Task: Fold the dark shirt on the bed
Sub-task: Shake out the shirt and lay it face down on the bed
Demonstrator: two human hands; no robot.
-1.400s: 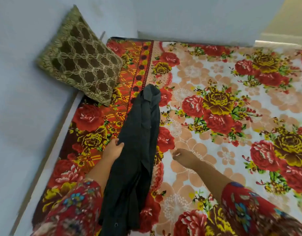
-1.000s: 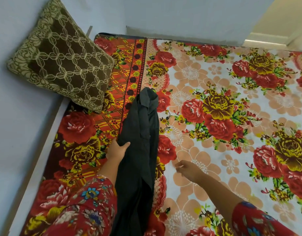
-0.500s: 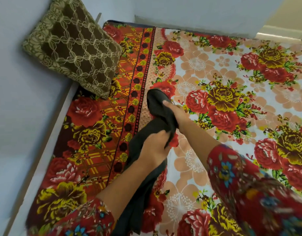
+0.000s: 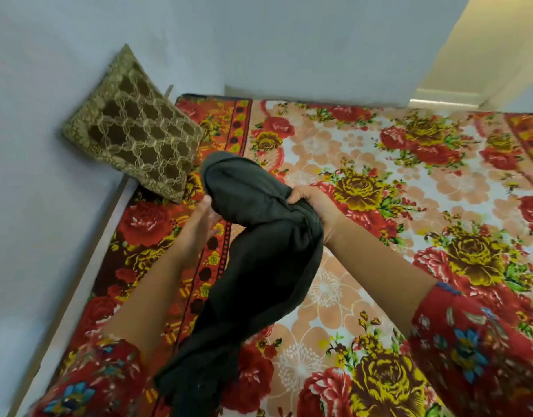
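- Right hand (image 4: 309, 204), grip pinching cloth, has doubled the far end of the dark shirt (image 4: 259, 260) back over its middle.
- Left hand (image 4: 200, 219), grip spread, steadies it near the left edge of the bed (image 4: 334, 291); halving begun.

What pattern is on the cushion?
Brown with a gold lattice, on the cushion; head view.

This is a bedroom in a home. A bed (image 4: 334, 290) fills the view from 6 to 3 o'clock, spread with a red, yellow and peach floral bedsheet (image 4: 440, 188). At 10 o'clock a brown-and-gold patterned cushion (image 4: 133, 139) leans in the corner of plain pale blue walls (image 4: 33, 191). A cream wall (image 4: 485, 40) stands at 1 o'clock.
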